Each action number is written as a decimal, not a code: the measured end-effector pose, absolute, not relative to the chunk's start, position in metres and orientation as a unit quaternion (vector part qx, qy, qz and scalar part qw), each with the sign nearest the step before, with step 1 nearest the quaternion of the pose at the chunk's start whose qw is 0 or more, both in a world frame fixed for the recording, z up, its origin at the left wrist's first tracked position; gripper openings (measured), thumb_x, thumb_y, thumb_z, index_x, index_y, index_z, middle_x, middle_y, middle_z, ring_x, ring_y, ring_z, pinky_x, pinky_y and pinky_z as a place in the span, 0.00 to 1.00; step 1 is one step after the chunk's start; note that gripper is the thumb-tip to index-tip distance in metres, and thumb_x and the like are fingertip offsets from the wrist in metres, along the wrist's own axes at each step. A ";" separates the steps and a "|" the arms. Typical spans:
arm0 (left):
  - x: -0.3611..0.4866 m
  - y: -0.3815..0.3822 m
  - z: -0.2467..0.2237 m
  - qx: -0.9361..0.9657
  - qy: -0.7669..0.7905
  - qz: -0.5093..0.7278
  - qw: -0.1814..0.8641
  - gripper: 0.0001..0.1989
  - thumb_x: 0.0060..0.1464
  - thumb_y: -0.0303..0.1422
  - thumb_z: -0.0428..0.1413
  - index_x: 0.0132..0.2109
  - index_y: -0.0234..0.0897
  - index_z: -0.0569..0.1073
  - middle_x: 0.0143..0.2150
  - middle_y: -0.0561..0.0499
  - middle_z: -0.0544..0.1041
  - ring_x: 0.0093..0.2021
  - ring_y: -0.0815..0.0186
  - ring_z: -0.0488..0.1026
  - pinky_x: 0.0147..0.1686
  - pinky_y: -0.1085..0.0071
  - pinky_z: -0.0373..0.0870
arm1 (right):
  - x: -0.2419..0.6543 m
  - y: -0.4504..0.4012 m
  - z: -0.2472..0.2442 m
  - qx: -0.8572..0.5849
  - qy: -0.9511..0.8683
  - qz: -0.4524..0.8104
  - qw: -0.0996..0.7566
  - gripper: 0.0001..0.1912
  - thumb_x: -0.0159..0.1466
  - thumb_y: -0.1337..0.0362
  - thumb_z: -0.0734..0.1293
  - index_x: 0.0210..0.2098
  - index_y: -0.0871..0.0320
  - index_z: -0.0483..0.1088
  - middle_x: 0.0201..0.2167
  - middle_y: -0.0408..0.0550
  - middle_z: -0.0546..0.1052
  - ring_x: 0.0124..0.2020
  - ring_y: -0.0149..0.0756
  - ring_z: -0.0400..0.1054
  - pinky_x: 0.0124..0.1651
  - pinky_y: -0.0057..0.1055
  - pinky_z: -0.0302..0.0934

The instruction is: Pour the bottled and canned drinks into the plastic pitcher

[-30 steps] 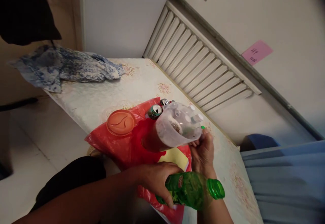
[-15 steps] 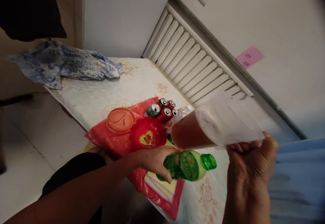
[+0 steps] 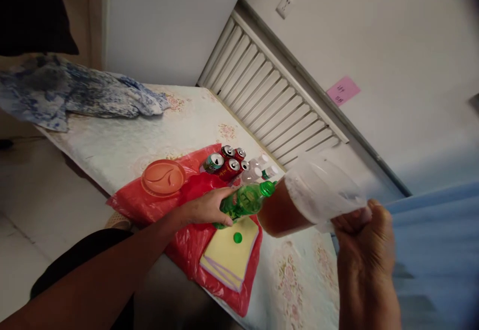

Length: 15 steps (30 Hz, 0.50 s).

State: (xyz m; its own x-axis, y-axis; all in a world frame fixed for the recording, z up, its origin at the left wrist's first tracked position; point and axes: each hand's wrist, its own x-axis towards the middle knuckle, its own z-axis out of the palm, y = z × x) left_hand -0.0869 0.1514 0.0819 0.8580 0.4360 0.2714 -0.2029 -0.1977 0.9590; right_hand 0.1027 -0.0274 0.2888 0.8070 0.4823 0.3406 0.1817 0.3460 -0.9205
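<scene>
My left hand (image 3: 211, 207) is wrapped round a green plastic bottle (image 3: 245, 201), whose uncapped neck points up and to the right. My right hand (image 3: 361, 227) grips a clear plastic pitcher (image 3: 325, 185) by its handle side. Brown liquid with a thin foam edge fills the pitcher's lower part. The bottle's mouth lies close beside the pitcher; whether they touch I cannot tell. Below the bottle, a green cap (image 3: 237, 237) rests on a folded yellow cloth (image 3: 228, 255). Behind the left hand is a red dish (image 3: 198, 185), partly hidden.
Several opened drink cans (image 3: 230, 165) and clear bottles (image 3: 254, 170) stand behind. An orange round lid (image 3: 163, 177) lies on a red plastic sheet (image 3: 130, 205) on the floral tablecloth (image 3: 123, 145). A patterned cloth (image 3: 101, 93) lies far left. A radiator (image 3: 262, 80) borders the table.
My left hand has raised the bottle away from the yellow cloth, so the green cap now shows. The pitcher and right hand have shifted slightly down. The whole view has swung a little rightward.
</scene>
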 end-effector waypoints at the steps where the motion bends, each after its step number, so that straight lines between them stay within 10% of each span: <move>1: -0.085 0.153 0.080 0.730 0.088 0.258 0.626 0.32 0.38 0.29 0.65 0.55 0.39 0.71 0.51 0.50 0.78 0.50 0.56 0.74 0.48 0.67 0.70 | 0.103 -0.030 0.289 -0.566 -0.291 0.101 0.765 0.22 0.57 0.65 0.68 0.20 0.55 0.48 0.16 0.32 0.49 0.15 0.21 0.39 0.16 0.24 0.36; 15: -0.077 0.165 0.055 0.727 0.165 0.287 0.601 0.30 0.35 0.25 0.59 0.51 0.36 0.70 0.48 0.49 0.76 0.48 0.56 0.73 0.45 0.67 0.70 | 0.117 -0.049 0.264 -0.664 -0.268 0.134 0.685 0.24 0.57 0.57 0.70 0.18 0.54 0.50 0.12 0.30 0.50 0.13 0.20 0.41 0.15 0.23 0.40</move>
